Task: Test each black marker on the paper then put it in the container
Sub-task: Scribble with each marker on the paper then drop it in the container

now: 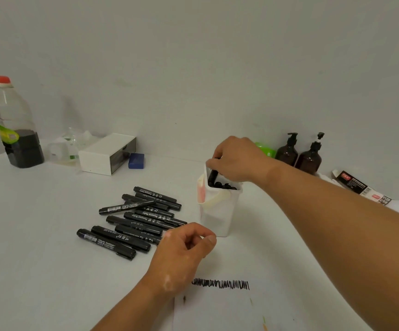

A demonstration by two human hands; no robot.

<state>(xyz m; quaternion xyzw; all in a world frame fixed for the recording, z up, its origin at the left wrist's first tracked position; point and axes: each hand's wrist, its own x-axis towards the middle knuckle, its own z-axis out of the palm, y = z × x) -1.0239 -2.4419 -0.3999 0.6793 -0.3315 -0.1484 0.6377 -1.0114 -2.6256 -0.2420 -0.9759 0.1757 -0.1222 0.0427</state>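
Now, starting at the right grip (239, 161): its fingers are curled round the upper end of a black marker (213, 176), which stands nearly upright with its lower end already inside the mouth of the white container (220, 216). Other black markers (226, 186) show their ends just beside it in the container. I read this as the put-away step for this one marker: it is in the opening but not yet let go.

My left grip (181, 249) rests on the table (38, 235) in front of the container, fingers curled in and thumb against the forefinger, with nothing that I can see in it. It sits at the near end of the pile of black markers (141, 216), which lie flat and overlapping to the left of the container. Just below it is the white paper (229, 311), carrying a black zigzag scribble (220, 284) along its top.

Judging from that, the next move calls for the right grip to loosen so the marker drops among the others, then for a marker to be taken from the pile, uncapped and drawn across a bare part of the paper. About a dozen lie untested, so the task looks only partly done.

Farther out stand a red-capped bottle (14, 125), a white box (107, 154), two amber pump bottles (287, 151) and a marker carton (361, 187).
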